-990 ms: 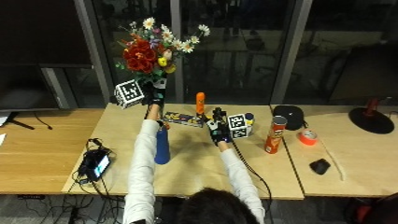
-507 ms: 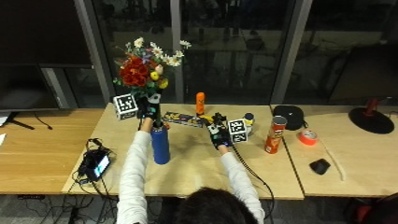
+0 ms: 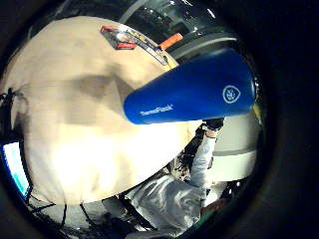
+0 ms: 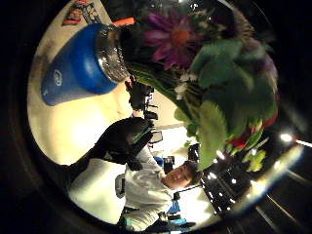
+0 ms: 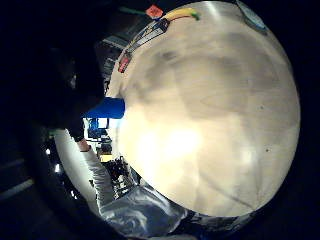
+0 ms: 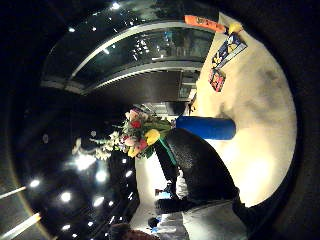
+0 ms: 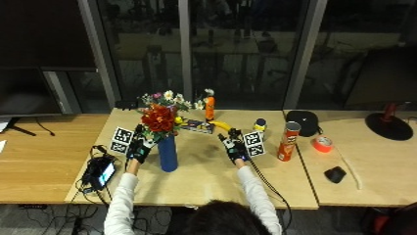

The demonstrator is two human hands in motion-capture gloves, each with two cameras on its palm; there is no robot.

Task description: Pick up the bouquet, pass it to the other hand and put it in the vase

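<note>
Down from mid-air, the bouquet now sits in the blue vase on the table; we judge placement basically done. Our left hand hangs beside the stems, finger state unclear; our right hand rests flat, fingers relaxed.

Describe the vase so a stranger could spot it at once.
Look at the light wooden table before the dark windows. Near its left part stands a tall blue cylindrical flask, holding a bouquet of red, white and yellow flowers. Nothing else there is blue and flower-topped.
</note>
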